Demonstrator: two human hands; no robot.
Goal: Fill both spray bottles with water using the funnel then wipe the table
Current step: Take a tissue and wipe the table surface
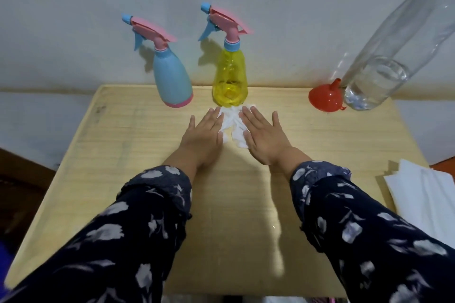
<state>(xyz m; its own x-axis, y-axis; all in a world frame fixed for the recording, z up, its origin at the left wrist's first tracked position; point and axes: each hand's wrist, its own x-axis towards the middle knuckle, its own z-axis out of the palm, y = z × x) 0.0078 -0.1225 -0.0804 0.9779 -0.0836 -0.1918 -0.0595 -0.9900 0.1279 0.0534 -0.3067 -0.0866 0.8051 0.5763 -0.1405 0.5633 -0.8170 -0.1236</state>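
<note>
A blue spray bottle and a yellow see-through spray bottle stand upright at the table's far edge, both with pink and blue trigger heads on. A red funnel lies at the far right, touching a tall clear bottle with a little water in its base. A crumpled white tissue lies just in front of the yellow bottle. My left hand and my right hand lie flat on the wooden table, fingers straight, each pressing one side of the tissue.
A stack of white tissues sits at the table's right edge. A white wall rises right behind the bottles. Dark furniture shows at the far left, below table level.
</note>
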